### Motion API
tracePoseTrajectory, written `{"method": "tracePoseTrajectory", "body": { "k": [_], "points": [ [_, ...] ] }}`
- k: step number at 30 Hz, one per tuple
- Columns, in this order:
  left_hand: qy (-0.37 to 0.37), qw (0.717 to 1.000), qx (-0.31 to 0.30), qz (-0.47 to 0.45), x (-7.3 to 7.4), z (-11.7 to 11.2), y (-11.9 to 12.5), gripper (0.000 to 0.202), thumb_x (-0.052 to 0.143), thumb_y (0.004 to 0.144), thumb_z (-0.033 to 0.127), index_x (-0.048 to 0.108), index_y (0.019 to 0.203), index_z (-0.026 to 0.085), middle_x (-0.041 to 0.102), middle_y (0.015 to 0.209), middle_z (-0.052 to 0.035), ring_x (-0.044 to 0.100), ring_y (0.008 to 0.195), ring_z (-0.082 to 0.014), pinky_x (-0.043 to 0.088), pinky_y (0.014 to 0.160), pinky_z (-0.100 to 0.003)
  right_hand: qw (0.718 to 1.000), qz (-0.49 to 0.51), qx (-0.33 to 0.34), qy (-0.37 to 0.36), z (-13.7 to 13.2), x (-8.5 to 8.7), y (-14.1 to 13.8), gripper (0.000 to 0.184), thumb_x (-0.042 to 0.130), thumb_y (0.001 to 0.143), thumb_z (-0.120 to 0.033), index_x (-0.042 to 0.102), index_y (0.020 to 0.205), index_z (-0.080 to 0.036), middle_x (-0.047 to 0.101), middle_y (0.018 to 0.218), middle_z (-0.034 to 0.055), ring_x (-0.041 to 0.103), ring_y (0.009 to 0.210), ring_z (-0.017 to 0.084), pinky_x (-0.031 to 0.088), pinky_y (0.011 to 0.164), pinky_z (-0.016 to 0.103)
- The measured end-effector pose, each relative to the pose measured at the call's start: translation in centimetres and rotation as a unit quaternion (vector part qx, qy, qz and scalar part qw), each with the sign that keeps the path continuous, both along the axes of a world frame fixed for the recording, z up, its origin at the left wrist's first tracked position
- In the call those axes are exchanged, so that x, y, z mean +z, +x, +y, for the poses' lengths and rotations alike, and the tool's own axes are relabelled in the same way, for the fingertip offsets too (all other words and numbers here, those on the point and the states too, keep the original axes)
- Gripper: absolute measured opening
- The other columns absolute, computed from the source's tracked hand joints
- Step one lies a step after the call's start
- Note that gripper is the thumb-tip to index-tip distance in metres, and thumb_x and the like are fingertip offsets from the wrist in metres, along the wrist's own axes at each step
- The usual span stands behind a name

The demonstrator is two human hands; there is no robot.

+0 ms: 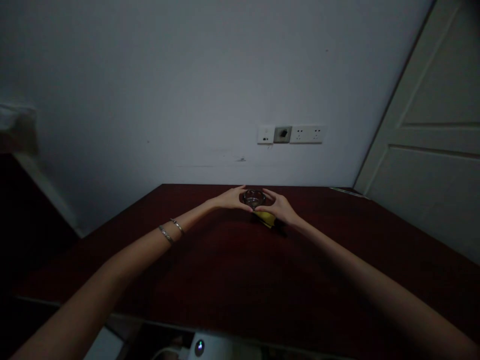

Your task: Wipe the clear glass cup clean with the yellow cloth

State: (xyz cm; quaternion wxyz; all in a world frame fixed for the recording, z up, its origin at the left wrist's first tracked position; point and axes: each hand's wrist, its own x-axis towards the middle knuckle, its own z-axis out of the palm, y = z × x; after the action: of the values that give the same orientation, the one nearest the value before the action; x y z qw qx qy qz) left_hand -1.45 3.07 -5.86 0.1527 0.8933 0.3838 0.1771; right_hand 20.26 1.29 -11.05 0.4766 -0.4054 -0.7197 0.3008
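Both my arms reach far across a dark red-brown table [232,270]. Between my hands stands a small clear glass [254,198] near the table's far edge. My left hand [229,199] curls round the glass from the left, fingers touching its side. My right hand [279,207] closes on it from the right and also holds a yellow cloth or sponge [264,218] under the palm. Two thin bracelets [171,230] circle my left wrist.
A white wall rises behind the table, with a row of sockets and a switch [290,134]. A white door [431,150] stands at the right. A pale device with a small light [199,347] sits at the table's near edge. The room is dim.
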Motion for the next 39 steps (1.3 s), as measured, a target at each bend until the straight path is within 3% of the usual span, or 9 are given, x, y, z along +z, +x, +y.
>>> {"method": "tracePoseTrajectory", "body": {
  "k": [7,13,23,32,39],
  "points": [
    [-0.015,0.997,0.075,0.009,-1.9,-1.9,-11.7,0.081,0.074,0.063,0.052,0.048,0.133,0.021,0.037,0.148,-0.0126,0.020,0.142,-0.0300,0.024,0.113,-0.045,0.998,-0.021,0.061,-0.002,0.3,-1.1,-11.4,0.093,0.085,0.052,-0.035,0.046,0.134,-0.011,0.056,0.131,0.0179,0.052,0.124,0.029,0.039,0.107,0.043],
    [-0.043,0.994,0.093,0.034,-3.7,-3.7,-17.5,0.085,0.073,0.064,0.056,0.046,0.135,0.017,0.040,0.146,-0.0133,0.016,0.142,-0.0329,0.021,0.114,-0.048,0.994,-0.036,0.105,0.000,0.1,-2.9,-17.4,0.093,0.084,0.054,-0.035,0.046,0.134,-0.008,0.056,0.131,0.0195,0.053,0.122,0.029,0.041,0.106,0.041],
    [-0.063,0.993,0.091,0.049,-6.4,-4.2,-21.0,0.088,0.068,0.069,0.057,0.037,0.140,0.017,0.033,0.149,-0.0147,0.013,0.143,-0.0324,0.020,0.114,-0.048,0.991,-0.069,0.111,-0.015,-0.2,-4.9,-20.8,0.093,0.085,0.053,-0.038,0.047,0.134,-0.013,0.057,0.130,0.0169,0.054,0.122,0.028,0.041,0.105,0.041],
    [-0.073,0.990,0.097,0.065,-7.2,-4.6,-21.3,0.086,0.068,0.071,0.055,0.037,0.141,0.015,0.030,0.150,-0.0160,0.014,0.142,-0.0328,0.020,0.114,-0.048,0.990,-0.095,0.102,-0.018,-0.5,-5.8,-21.4,0.093,0.083,0.055,-0.039,0.046,0.135,-0.007,0.059,0.126,0.0199,0.054,0.121,0.030,0.041,0.105,0.040],
    [-0.075,0.989,0.102,0.072,-8.0,-4.3,-21.8,0.092,0.066,0.070,0.059,0.032,0.143,0.014,0.027,0.151,-0.0171,0.015,0.143,-0.0324,0.020,0.115,-0.047,0.990,-0.102,0.096,-0.015,-0.6,-6.4,-21.6,0.091,0.083,0.056,-0.038,0.046,0.135,-0.011,0.059,0.127,0.0174,0.056,0.119,0.029,0.042,0.103,0.040]
  ]
}}
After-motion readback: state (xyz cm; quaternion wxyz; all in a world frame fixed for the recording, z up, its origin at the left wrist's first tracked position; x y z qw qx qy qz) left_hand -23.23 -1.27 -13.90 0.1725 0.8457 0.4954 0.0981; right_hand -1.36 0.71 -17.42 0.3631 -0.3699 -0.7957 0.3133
